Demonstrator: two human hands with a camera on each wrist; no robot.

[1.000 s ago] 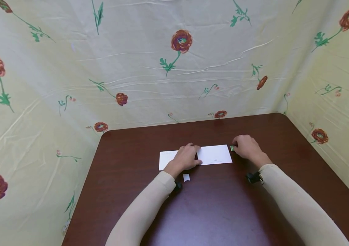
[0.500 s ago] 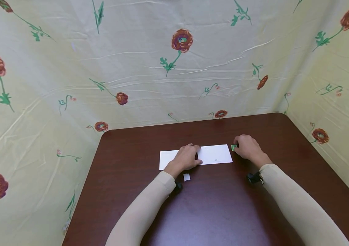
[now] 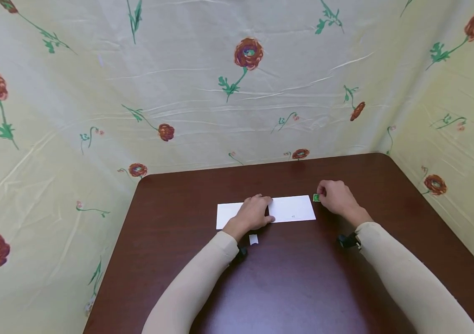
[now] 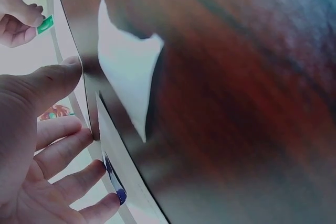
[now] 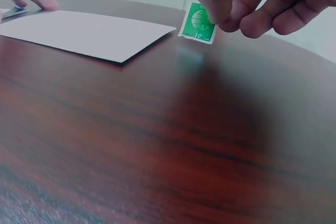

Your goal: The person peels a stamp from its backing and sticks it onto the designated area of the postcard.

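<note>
My right hand (image 3: pixel 339 197) pinches a green postage stamp (image 5: pixel 194 29) between thumb and fingers. The stamp shows a globe and a "10" in the right wrist view, held close over the table off the right end of a blank-looking white envelope (image 3: pixel 291 206). Spread across the inner ends of that envelope and a second white paper piece (image 3: pixel 226 215), my left hand (image 3: pixel 251 214) rests with fingers loosely extended. A narrow dark gap parts the two papers. In the left wrist view, a dark blue mark (image 4: pixel 114 179) shows on the second piece, by the fingertips.
A small white paper scrap (image 3: pixel 253 239), curled at its edges, lies in front of the left hand. The dark brown table (image 3: pixel 287 283) has rounded far corners. Flowered pale sheeting (image 3: pixel 187 93) hangs behind it and at both sides.
My right hand has lifted slightly with the stamp, and more of the stamp's green face shows in the head view. The left hand stays on the papers.
</note>
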